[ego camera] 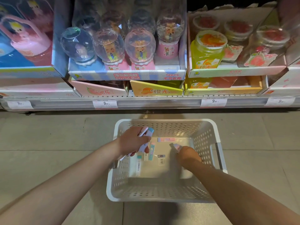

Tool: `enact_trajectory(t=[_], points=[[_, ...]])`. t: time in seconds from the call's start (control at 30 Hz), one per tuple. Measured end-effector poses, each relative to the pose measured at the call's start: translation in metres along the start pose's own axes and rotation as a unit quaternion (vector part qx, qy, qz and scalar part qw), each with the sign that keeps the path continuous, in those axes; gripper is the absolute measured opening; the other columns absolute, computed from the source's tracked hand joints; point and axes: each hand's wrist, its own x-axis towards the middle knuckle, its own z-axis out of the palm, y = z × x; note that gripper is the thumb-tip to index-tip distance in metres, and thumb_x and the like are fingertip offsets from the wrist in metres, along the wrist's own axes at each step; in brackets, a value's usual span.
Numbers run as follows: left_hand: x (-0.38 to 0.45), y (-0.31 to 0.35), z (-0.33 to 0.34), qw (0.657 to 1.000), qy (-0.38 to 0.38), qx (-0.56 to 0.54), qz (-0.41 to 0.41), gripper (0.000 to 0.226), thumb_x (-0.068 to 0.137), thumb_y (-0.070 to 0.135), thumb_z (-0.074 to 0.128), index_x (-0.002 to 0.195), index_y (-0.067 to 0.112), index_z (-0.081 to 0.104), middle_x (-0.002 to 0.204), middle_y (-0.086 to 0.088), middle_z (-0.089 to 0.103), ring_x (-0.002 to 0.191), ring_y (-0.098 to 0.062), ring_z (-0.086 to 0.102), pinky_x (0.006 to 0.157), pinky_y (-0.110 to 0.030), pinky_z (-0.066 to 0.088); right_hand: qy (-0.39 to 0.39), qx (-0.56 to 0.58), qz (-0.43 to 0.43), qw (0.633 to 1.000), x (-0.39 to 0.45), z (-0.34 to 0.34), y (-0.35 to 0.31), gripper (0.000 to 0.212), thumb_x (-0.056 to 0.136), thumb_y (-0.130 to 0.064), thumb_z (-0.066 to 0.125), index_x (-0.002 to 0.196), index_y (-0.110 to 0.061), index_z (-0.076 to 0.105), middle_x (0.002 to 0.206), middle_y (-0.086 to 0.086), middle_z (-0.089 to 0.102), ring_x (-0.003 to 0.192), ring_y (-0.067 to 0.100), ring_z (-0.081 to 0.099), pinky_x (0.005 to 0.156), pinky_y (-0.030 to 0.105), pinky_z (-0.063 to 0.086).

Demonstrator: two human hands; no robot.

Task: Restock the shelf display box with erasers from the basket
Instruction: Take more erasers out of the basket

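On the floor below the shelf (pixel 149 103), inside the white basket (pixel 164 125), left hand (pixel 132 141) grips several erasers (pixel 146 135); right hand (pixel 189 155) pinches one pastel eraser (pixel 176 146).

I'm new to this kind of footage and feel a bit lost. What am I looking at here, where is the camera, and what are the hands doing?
There is no machine here: a person wears a camera on the head, so the one picture looks forward and down along their own arms. A white perforated basket stands on the tiled floor before a shop shelf of toy display boxes and price tags. The left hand holds a small bundle of erasers in its grip above the basket. The right hand reaches inside and pinches one pastel eraser. A few loose erasers lie on the basket's bottom. The eraser display box itself I cannot pick out in this view.
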Motion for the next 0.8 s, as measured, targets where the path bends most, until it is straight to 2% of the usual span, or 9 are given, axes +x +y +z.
enact_trajectory(t=[0.07,0.13,0.23,0.33,0.43,0.53,0.63,0.73,0.8], points=[[-0.010,0.007,-0.002,1.000,0.006,-0.009,0.000,0.013,0.095,0.016,0.046,0.087,0.014,0.056,0.073,-0.009,0.068,0.043,-0.016,0.039,0.041,-0.021,0.032,0.015,0.007,-0.031,0.999,-0.015,-0.007,-0.004,0.036,0.094,-0.030,0.043,0.105,0.000,0.060,0.099,0.016,0.065,0.091,0.032,0.063,0.082,0.035,0.050],[-0.027,0.018,-0.006,1.000,0.013,-0.011,-0.001,0.021,0.094,0.016,0.046,0.092,-0.002,0.056,0.076,-0.012,0.069,0.045,-0.021,0.038,0.043,-0.022,0.032,0.006,0.041,-0.058,0.997,-0.037,-0.023,-0.012,0.027,0.089,-0.027,0.049,0.081,-0.004,0.061,0.078,0.012,0.063,0.067,0.025,0.060,0.067,0.029,0.049],[-0.060,0.044,-0.014,1.000,0.017,-0.015,-0.004,0.024,0.093,0.016,0.046,0.095,-0.006,0.055,0.072,-0.007,0.069,0.053,-0.025,0.039,0.046,-0.025,0.033,0.006,0.073,-0.098,0.992,-0.081,-0.054,-0.026,0.035,0.087,-0.025,0.050,0.056,-0.010,0.053,0.054,0.003,0.054,0.050,0.015,0.050,0.051,0.024,0.039],[-0.102,0.080,-0.028,0.999,0.027,-0.030,0.002,0.021,0.091,0.016,0.048,0.093,-0.004,0.054,0.067,-0.005,0.069,0.052,-0.024,0.040,0.046,-0.026,0.034,0.004,0.120,-0.138,0.983,-0.143,-0.093,-0.045,0.037,0.086,-0.022,0.052,0.050,-0.013,0.052,0.050,0.003,0.052,0.047,0.016,0.048,0.051,0.026,0.038],[-0.153,0.125,-0.046,0.999,0.035,-0.039,0.012,0.016,0.092,0.013,0.048,0.087,-0.001,0.053,0.063,-0.002,0.067,0.043,-0.021,0.036,0.038,-0.020,0.032,0.006,0.161,-0.160,0.974,-0.217,-0.139,-0.063,0.037,0.085,-0.022,0.052,0.050,-0.011,0.053,0.046,0.003,0.050,0.041,0.013,0.046,0.049,0.024,0.037],[-0.211,0.176,-0.064,0.998,0.029,-0.049,0.025,0.015,0.093,0.014,0.048,0.083,0.004,0.054,0.056,0.002,0.066,0.042,-0.019,0.036,0.035,-0.017,0.031,0.002,0.202,-0.189,0.961,-0.294,-0.186,-0.081,0.031,0.086,-0.022,0.053,0.058,-0.009,0.054,0.048,0.005,0.050,0.032,0.003,0.041,0.042,0.017,0.035],[-0.273,0.232,-0.085,0.998,0.009,-0.035,0.053,0.018,0.094,0.015,0.048,0.076,0.012,0.051,0.052,0.004,0.065,0.037,-0.013,0.035,0.035,-0.019,0.029,-0.012,0.253,-0.220,0.942,-0.371,-0.232,-0.100,0.036,0.087,-0.015,0.053,0.052,-0.009,0.053,0.038,-0.003,0.045,0.029,0.003,0.034,0.035,0.014,0.028],[-0.336,0.291,-0.108,0.996,0.000,-0.021,0.084,0.021,0.093,0.018,0.050,0.084,-0.001,0.050,0.053,0.004,0.063,0.036,-0.009,0.034,0.035,-0.020,0.030,-0.021,0.278,-0.250,0.927,-0.451,-0.274,-0.124,0.037,0.088,-0.014,0.052,0.051,-0.007,0.052,0.031,-0.005,0.044,0.029,0.003,0.030,0.034,0.013,0.025],[-0.376,0.331,-0.123,0.995,-0.002,-0.015,0.103,0.023,0.092,0.023,0.053,0.083,0.002,0.051,0.052,0.005,0.062,0.036,-0.011,0.034,0.035,-0.019,0.031,-0.030,0.281,-0.277,0.918,-0.503,-0.300,-0.140,0.039,0.089,-0.014,0.051,0.051,-0.008,0.051,0.030,-0.006,0.044,0.029,0.003,0.029,0.034,0.013,0.024]])
